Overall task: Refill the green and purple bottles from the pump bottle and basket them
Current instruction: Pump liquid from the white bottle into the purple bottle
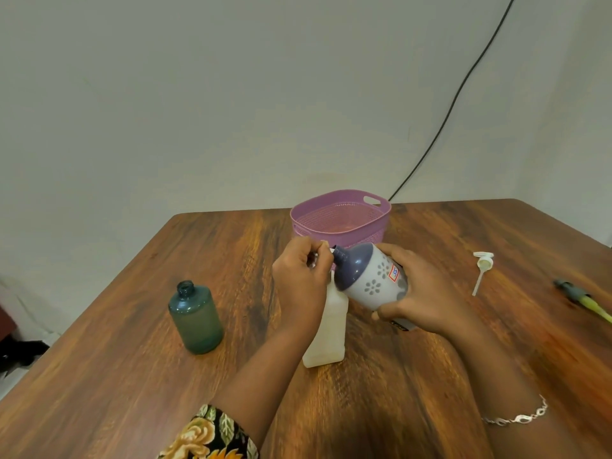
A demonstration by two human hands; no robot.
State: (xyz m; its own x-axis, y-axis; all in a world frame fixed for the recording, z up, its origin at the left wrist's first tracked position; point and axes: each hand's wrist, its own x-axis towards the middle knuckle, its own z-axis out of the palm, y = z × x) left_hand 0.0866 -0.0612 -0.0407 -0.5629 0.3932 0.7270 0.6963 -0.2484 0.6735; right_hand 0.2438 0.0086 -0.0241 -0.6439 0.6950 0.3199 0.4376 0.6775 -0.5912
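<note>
Table (132,376): wooden, under my hands.
Right hand (427,299): grips purple bottle (371,279), long axis tilted, neck toward my left.
Left hand (301,279): pinches at that neck.
Green bottle (195,318): upright, left of my left hand.

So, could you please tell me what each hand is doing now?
Left hand: curled at mouth of purple bottle; hold cannot be told.
Right hand: holds the bottle.

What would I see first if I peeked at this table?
Two hands meet mid-table: the right hand holds the flowery purple bottle tilted, while the left hand pinches at its neck. A purple basket sits behind them, and an open green bottle stands to the left.
</note>
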